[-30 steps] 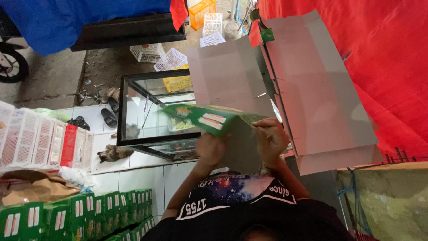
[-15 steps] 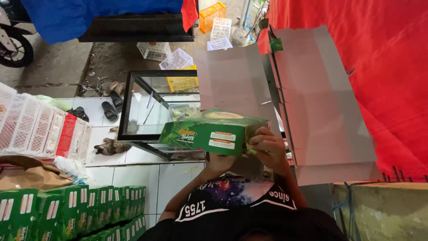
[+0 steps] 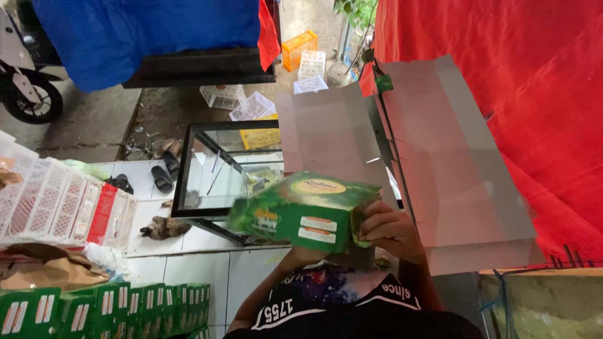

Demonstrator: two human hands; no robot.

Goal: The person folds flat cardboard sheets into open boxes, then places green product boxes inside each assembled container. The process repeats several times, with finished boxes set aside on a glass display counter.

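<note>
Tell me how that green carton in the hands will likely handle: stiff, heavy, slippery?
The green carton looks like thin folded cardboard, so probably light and fairly stiff, though it may buckle if squeezed. The right hand pinches an end flap, which could flex. Its printed faces look glossy, possibly slippery.

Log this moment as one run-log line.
left hand: under green cardboard box | right hand: gripping box's end | backdrop: flat grey cardboard sheets, glass case

Street-side packing stall: stacked green cartons (image 3: 94, 311), red tarp (image 3: 502, 75), crates (image 3: 59, 204).
</note>
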